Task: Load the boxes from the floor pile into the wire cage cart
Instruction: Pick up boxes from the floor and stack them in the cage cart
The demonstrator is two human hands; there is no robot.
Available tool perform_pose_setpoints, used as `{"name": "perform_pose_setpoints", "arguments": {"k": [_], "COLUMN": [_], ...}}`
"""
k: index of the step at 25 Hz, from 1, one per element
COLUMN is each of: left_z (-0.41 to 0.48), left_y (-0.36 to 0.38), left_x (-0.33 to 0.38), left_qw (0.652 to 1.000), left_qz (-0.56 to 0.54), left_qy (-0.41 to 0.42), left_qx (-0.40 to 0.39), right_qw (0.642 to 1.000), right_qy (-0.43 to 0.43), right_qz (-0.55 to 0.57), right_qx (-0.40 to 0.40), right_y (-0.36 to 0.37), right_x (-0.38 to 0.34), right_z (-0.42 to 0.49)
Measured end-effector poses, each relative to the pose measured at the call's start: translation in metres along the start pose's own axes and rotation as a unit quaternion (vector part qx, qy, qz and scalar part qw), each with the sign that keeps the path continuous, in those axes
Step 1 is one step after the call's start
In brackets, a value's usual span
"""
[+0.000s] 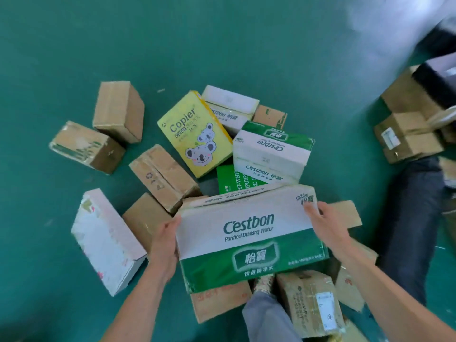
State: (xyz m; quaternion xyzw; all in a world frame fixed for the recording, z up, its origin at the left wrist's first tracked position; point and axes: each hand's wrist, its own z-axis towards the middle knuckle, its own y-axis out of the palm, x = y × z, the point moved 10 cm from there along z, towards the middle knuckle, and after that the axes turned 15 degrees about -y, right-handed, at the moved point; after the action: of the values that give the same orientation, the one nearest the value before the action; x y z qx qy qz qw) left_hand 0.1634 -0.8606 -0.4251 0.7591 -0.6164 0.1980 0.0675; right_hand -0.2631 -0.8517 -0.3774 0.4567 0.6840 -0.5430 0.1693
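A white and green C'estbon water box [249,238] is held over the floor pile, tilted with its printed face up. My left hand [165,243] presses flat against its left end. My right hand [325,225] lies on its top right corner with the fingers over the edge. Under and around it lie other boxes: a second C'estbon box [271,151], a yellow Copier box [195,134] with koalas, and several plain brown cartons [162,176]. No wire cage cart shows in this view.
The floor is green [222,45]. A white box [106,240] lies at the left. Another person in dark trousers [409,218] stands at the right holding brown cartons [407,137]. My own leg [266,314] stands among cartons at the bottom.
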Motion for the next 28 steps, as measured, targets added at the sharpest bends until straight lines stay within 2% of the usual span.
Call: {"name": "perform_pose_setpoints", "arguments": {"k": [6, 11, 15, 18, 23, 28], "left_z": [-0.106, -0.167, -0.215, -0.244, -0.295, -0.345], "left_y": [-0.225, -0.38, -0.493, -0.567, -0.646, -0.705], "left_x": [0.011, 0.001, -0.027, -0.064, -0.134, -0.25], "left_qw": [0.994, 0.988, 0.975, 0.963, 0.942, 0.907], "left_qz": [-0.052, -0.057, -0.113, -0.166, -0.247, -0.32], "left_qy": [0.076, 0.115, 0.125, 0.126, 0.118, 0.076], "left_qx": [0.059, 0.087, 0.142, 0.172, 0.192, 0.265], "right_qw": [0.989, 0.982, 0.965, 0.94, 0.885, 0.782], "right_qy": [-0.134, -0.163, -0.219, -0.284, -0.371, -0.477], "right_qz": [-0.022, -0.051, -0.089, -0.111, -0.166, -0.235], "right_qx": [-0.059, -0.075, -0.11, -0.154, -0.229, -0.325], "right_y": [0.094, 0.153, 0.197, 0.237, 0.313, 0.426], "right_x": [-0.18, -0.288, -0.382, -0.461, -0.545, -0.607], "right_z": [-0.109, -0.191, -0.24, -0.282, -0.338, -0.43]}}
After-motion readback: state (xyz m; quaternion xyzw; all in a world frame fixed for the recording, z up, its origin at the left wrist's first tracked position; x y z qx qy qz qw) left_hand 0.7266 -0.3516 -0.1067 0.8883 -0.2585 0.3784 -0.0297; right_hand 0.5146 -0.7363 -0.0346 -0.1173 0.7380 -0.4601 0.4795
